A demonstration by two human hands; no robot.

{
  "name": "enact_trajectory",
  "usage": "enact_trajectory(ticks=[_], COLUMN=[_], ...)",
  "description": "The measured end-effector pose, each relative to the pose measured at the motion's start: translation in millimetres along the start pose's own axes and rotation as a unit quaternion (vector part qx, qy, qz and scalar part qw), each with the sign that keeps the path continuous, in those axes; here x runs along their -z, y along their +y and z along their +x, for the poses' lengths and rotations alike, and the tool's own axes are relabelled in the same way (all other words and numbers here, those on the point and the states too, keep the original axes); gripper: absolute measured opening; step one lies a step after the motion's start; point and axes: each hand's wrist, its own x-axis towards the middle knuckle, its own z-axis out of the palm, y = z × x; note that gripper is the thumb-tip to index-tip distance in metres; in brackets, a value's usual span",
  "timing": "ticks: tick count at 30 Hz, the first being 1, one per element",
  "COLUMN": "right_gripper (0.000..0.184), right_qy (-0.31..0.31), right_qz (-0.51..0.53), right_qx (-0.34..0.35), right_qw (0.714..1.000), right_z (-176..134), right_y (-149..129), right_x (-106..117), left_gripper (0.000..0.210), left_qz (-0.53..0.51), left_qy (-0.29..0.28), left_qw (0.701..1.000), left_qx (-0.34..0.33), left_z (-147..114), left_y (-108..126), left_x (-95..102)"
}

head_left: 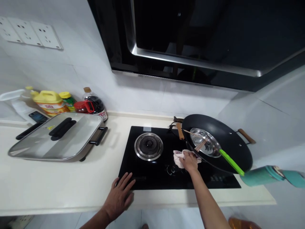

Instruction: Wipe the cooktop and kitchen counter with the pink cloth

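My right hand (190, 161) presses a pale cloth (177, 157) onto the black glass cooktop (147, 178), beside the wok. The fingers are bent over the cloth and partly hide it. At the cooktop's front left edge, my left hand (119, 197) rests palm down with its fingers spread, holding nothing. A bare gas burner (149, 145) lies between the hands, farther back. The black wok (222, 128) stands over the cooktop's right side. Inside the wok are a shiny metal bowl (209, 149) and a utensil with a green handle (231, 162).
An electric pan with a glass lid (78, 140) occupies the left counter. Behind it stand a yellow jug (50, 101), a dark sauce bottle (95, 103) and other containers. A range hood (190, 66) overhangs the back. A teal container (259, 176) is at the right edge.
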Motion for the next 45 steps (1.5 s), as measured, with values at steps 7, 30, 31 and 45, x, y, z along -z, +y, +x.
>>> enact_trajectory(ticks=[7,30,31,45], right_gripper=[0.056,0.050,0.045,0.049], right_qy=[-0.001,0.024,0.021,0.087], right_qz=[0.023,0.096,0.111,0.080], right_qx=[0.037,0.247,0.252,0.046], right_qw=[0.999,0.964,0.961,0.992], right_z=[23.2,-155.5,-162.3,-140.8], right_y=[-44.0,-146.9,-141.8,31.9], right_x=[2.2,-30.7,-33.6,-56.3], left_gripper=[0.053,0.053,0.053,0.053], left_qz=[-0.018,-0.017,-0.016,-0.011], left_qy=[-0.030,0.001,-0.001,0.003], left_qw=[0.999,1.000,1.000,1.000], left_qx=[0.017,0.017,0.015,0.011], left_z=[0.1,-1.5,-1.3,2.1], left_y=[3.6,1.6,1.3,3.4], left_x=[3.8,-1.2,-1.3,3.8])
